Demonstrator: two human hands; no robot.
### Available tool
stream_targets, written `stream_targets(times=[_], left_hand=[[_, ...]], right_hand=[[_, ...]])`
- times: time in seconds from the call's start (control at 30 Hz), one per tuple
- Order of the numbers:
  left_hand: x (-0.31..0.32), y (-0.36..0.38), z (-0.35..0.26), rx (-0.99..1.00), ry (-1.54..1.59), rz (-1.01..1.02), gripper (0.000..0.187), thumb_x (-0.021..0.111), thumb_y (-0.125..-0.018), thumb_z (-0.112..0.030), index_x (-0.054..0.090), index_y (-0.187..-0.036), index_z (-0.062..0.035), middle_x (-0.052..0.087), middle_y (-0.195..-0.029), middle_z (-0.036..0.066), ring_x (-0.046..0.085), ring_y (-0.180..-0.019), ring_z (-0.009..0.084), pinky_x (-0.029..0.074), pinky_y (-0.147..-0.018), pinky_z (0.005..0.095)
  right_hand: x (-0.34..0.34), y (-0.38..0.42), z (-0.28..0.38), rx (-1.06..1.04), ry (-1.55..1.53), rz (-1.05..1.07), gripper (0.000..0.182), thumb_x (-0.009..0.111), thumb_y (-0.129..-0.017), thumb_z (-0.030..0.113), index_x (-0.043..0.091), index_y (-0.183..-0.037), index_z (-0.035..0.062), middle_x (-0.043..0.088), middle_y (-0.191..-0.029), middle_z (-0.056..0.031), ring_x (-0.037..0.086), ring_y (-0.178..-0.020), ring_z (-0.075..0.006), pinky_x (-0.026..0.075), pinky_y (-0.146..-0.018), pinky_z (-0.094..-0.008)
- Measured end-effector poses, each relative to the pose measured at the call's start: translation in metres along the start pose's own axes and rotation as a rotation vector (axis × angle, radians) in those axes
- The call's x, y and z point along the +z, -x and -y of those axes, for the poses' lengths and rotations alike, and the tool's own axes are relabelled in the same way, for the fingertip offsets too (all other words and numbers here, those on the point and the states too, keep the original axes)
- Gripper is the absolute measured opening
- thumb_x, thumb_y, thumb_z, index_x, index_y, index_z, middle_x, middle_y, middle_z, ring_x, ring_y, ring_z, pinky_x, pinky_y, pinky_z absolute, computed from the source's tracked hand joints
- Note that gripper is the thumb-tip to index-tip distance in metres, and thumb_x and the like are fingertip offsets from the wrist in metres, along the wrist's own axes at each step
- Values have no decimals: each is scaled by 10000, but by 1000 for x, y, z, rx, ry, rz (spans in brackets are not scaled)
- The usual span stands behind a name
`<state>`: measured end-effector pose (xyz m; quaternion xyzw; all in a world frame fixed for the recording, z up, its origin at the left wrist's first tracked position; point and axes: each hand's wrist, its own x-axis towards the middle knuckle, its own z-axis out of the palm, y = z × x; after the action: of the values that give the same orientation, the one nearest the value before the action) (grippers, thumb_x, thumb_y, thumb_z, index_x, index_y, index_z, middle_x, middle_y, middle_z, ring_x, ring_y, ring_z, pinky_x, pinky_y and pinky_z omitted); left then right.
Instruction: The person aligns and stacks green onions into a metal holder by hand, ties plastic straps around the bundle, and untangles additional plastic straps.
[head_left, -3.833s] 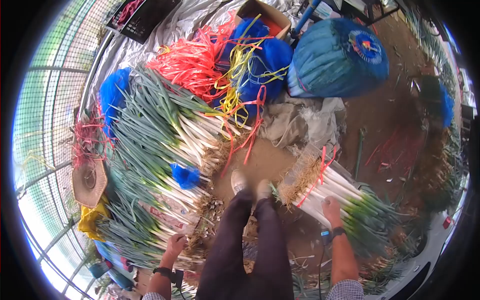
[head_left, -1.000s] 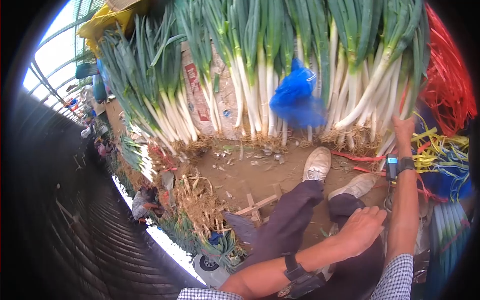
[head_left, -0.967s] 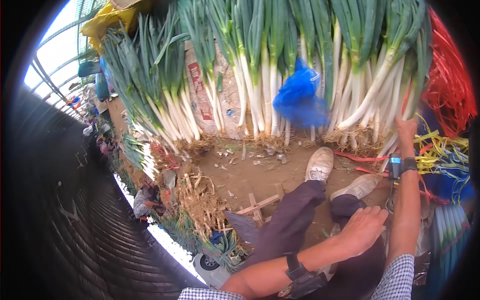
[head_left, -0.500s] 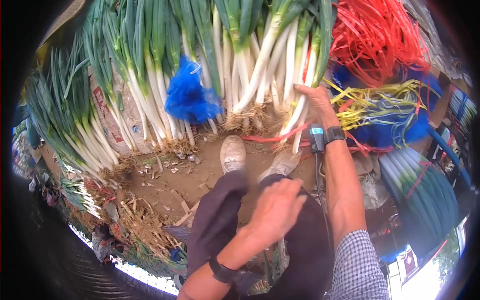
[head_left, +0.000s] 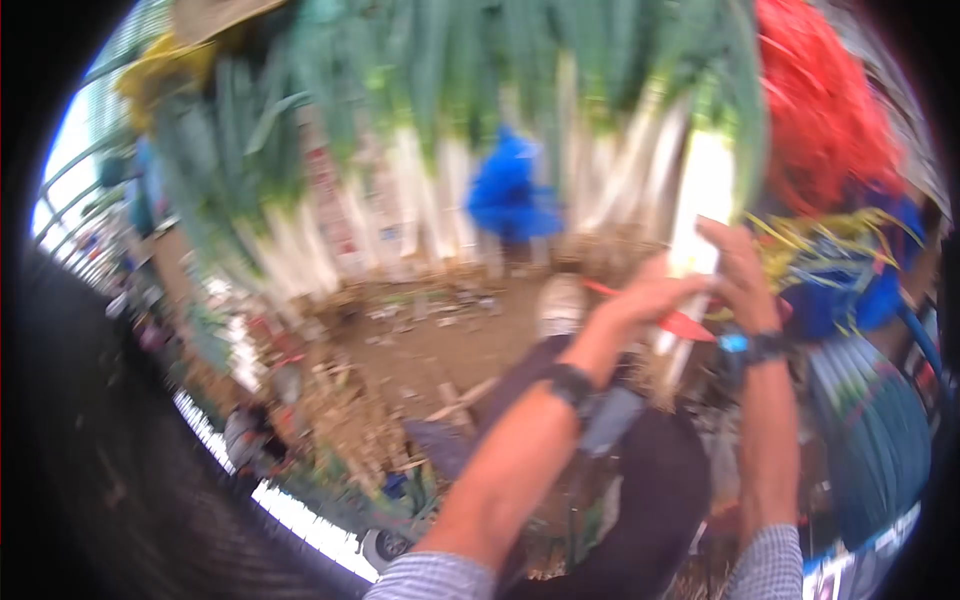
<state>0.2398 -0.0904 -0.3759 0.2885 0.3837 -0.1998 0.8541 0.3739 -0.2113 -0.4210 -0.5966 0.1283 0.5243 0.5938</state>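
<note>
A bundle of long green onions [head_left: 703,190] with bright white stems stands tilted in front of me, roots hanging toward my knees. My right hand [head_left: 742,275] is closed around the right side of its stems. From the left, my left hand [head_left: 655,295] grips the lower stems, fingers closed and partly blurred. A red plastic strip [head_left: 686,327] lies across the bundle just beneath my hands; whether it is tied cannot be made out.
More green onions [head_left: 410,190] stand in a row along the back, a blue net scrap [head_left: 515,190] against them. Red plastic strips [head_left: 825,110] are heaped at right, above yellow strips [head_left: 840,245]. A tied onion bundle [head_left: 865,420] lies lower right. Root litter covers the ground.
My left hand has risen from over my lap to the onion stems. The bundle in my right hand has come nearer and apart from the row. The whole view has shifted and blurred.
</note>
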Motion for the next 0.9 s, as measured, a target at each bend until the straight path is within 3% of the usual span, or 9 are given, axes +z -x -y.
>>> stream_targets(times=[0.13, 0.23, 0.27, 0.33, 0.4, 0.5, 0.67, 0.7, 0.9], left_hand=[[-4, 33, 8, 77, -172, -51, 427, 726, -787, -76, 581, -1180, 6, 657, -1041, 58, 624, -908, 140, 531, -792, 288], [-2, 60, 21, 221, -302, -66, 465, 718, -748, -103, 570, -1167, 34, 659, -1014, 110, 624, -910, 171, 524, -805, 312], [0, 66, 27, 255, -377, -77, 469, 716, -742, -116, 569, -1158, 42, 660, -1013, 135, 630, -918, 190, 521, -820, 326], [6, 74, 40, 168, -532, -251, 498, 696, -757, -119, 520, -1196, 38, 664, -1072, 250, 661, -1035, 356, 503, -898, 407], [-2, 73, 37, 153, -554, -257, 530, 685, -765, -118, 486, -1230, 39, 658, -1095, 273, 644, -1079, 399, 500, -909, 430], [-6, 99, 8, -82, -669, -167, 579, 708, -768, -131, 468, -1266, 42, 646, -1118, 276, 644, -1090, 382, 498, -915, 428], [17, 174, 57, 139, -240, 77, 752, 772, -783, -189, 405, -1411, 2, 594, -1256, 136, 577, -1151, 226, 478, -978, 362], [28, 200, 29, -86, -132, 176, 757, 767, -802, -215, 397, -1431, -13, 566, -1276, 81, 533, -1169, 177, 456, -1013, 345], [98, 298, 62, -202, -268, 122, 631, 708, -865, -214, 413, -1367, 31, 584, -1145, 131, 598, -1038, 193, 510, -882, 348]], right_hand=[[15, 28, -18, 93, -47, 24, 357, 659, -927, 155, 608, -1242, -7, 666, -1129, -78, 653, -1006, -204, 527, -891, -378], [5, 38, -44, 110, -439, 86, 425, 635, -957, 198, 557, -1300, -40, 656, -1167, -137, 652, -1038, -238, 532, -911, -372], [11, 38, -36, 160, -665, 73, 508, 610, -980, 242, 498, -1361, -76, 615, -1275, -227, 660, -1068, -294, 556, -927, -388], [15, 20, -27, 160, -725, 156, 553, 600, -982, 235, 441, -1403, -86, 557, -1344, -266, 643, -1113, -321, 546, -972, -412], [18, 2, -37, 93, -774, 227, 583, 599, -977, 198, 389, -1437, -92, 527, -1369, -285, 628, -1134, -331, 540, -995, -421], [21, 17, -43, 35, -749, 207, 604, 609, -955, 139, 356, -1454, -88, 540, -1327, -256, 614, -1122, -299, 537, -994, -398], [53, 105, -18, 84, -642, 128, 546, 644, -910, 161, 460, -1368, -73, 641, -1184, -174, 672, -974, -255, 583, -852, -373], [35, 123, -26, 108, -447, -13, 562, 647, -892, 163, 459, -1369, -67, 648, -1168, -171, 678, -938, -258, 588, -835, -395], [74, 240, 15, 91, -739, 52, 651, 706, -821, 174, 447, -1390, -7, 607, -1085, -144, 630, -874, -240, 541, -752, -401]])
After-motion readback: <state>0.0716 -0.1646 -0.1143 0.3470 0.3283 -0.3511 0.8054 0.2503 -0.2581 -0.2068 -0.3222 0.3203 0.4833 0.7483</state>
